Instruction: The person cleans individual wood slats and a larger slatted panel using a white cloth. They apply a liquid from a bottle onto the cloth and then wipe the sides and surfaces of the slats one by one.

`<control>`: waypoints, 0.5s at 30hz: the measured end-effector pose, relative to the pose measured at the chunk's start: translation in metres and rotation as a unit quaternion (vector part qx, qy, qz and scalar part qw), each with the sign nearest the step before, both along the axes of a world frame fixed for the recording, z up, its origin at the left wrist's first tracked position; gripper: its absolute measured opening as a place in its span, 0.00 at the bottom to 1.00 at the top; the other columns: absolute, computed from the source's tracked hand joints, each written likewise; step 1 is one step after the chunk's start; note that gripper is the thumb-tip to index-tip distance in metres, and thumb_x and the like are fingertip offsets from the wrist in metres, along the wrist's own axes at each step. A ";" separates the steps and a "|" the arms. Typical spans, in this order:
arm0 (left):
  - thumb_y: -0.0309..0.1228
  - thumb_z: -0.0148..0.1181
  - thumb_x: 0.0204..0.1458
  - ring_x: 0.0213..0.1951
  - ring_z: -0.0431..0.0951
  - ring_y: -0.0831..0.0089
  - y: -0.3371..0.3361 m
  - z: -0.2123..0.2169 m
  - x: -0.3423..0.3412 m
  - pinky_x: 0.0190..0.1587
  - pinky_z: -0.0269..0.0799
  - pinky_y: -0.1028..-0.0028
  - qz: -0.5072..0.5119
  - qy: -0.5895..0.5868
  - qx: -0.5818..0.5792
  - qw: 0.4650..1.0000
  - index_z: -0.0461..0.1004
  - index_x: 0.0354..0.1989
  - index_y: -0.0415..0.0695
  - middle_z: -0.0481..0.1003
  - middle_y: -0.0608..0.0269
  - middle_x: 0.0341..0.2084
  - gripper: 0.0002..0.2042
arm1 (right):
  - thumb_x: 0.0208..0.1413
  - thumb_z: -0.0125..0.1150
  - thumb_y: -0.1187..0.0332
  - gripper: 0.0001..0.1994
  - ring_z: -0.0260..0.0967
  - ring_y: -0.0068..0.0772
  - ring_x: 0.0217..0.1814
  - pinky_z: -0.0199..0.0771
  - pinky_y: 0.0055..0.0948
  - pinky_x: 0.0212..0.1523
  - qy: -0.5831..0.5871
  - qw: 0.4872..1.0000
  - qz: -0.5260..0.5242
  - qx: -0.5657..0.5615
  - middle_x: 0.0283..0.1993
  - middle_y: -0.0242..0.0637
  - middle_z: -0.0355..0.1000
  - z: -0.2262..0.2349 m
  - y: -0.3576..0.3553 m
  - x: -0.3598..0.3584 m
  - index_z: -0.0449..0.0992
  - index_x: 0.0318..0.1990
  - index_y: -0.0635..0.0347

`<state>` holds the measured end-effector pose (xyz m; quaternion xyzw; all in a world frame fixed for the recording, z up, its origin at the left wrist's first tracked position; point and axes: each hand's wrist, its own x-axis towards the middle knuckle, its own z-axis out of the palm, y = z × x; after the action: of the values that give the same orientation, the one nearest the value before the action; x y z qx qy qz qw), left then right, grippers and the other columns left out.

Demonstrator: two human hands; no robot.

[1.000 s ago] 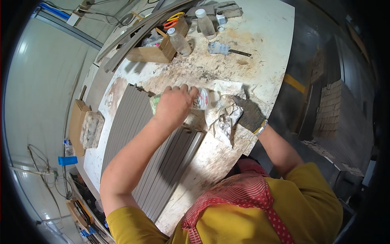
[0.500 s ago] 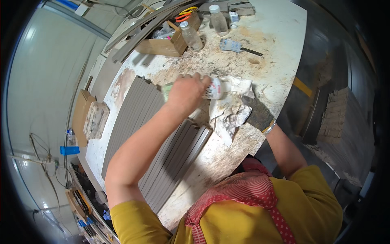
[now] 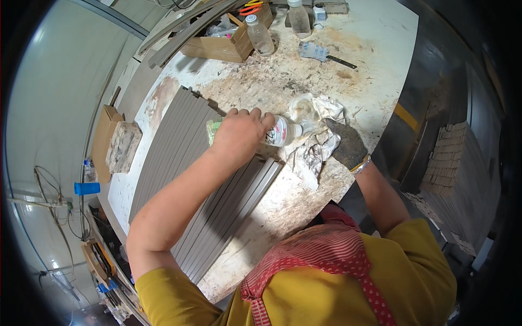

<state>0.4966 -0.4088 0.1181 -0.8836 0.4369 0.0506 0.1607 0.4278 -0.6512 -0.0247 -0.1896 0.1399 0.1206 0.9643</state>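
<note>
My left hand [image 3: 238,135] is wrapped around a clear plastic bottle [image 3: 279,132] with a green and white label. The bottle lies on its side in the air, neck pointing right at a crumpled, stained white cloth [image 3: 311,149]. My right hand [image 3: 348,148], in a dark, worn glove, grips the cloth's right side; some fingers are hidden. Below my left forearm, long grey strips [image 3: 171,146] lie side by side on the table, with a shorter bundle of grey strips [image 3: 231,204] nearer me.
At the back of the stained white table [image 3: 375,43] stand a wooden box [image 3: 217,49], two capped bottles [image 3: 261,37] and a small white bottle [image 3: 319,13]. A scraper-like tool [image 3: 326,54] lies in front of them. Stacked boards [image 3: 454,163] stand off the table's right side.
My left hand and the bottle have drawn slightly back toward me and left, away from the cloth. The right hand keeps its place at the cloth. The whole view has shifted a little.
</note>
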 end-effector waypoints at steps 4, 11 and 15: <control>0.33 0.66 0.42 0.37 0.78 0.62 -0.003 -0.001 0.016 0.43 0.71 0.64 0.040 -0.043 -0.001 0.998 0.67 0.48 0.48 0.73 0.59 0.34 0.23 | 0.57 0.55 0.75 0.20 0.69 0.34 0.53 0.72 0.38 0.53 -0.107 0.971 0.013 -0.212 0.53 0.39 0.69 -0.017 -0.007 -0.004 0.65 0.58 0.60; 0.30 0.63 0.43 0.39 0.78 0.60 -0.024 0.000 0.024 0.45 0.71 0.63 0.021 0.005 -0.093 0.995 0.68 0.47 0.48 0.74 0.56 0.34 0.20 | 0.56 0.57 0.69 0.20 0.67 0.33 0.55 0.66 0.35 0.58 -0.042 0.997 0.043 -0.038 0.54 0.40 0.69 -0.013 -0.004 -0.001 0.68 0.55 0.66; 0.25 0.59 0.44 0.37 0.78 0.60 -0.042 -0.009 0.010 0.43 0.71 0.65 -0.008 -0.003 -0.112 0.994 0.69 0.46 0.47 0.75 0.56 0.35 0.18 | 0.60 0.53 0.66 0.22 0.65 0.32 0.57 0.64 0.32 0.60 -0.093 0.981 0.018 -0.167 0.53 0.40 0.69 -0.025 -0.011 -0.008 0.64 0.58 0.66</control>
<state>0.5064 -0.4506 0.1093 -0.8927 0.4463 -0.0026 0.0629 0.4194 -0.6624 -0.0498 -0.3613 0.0640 0.0941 0.9255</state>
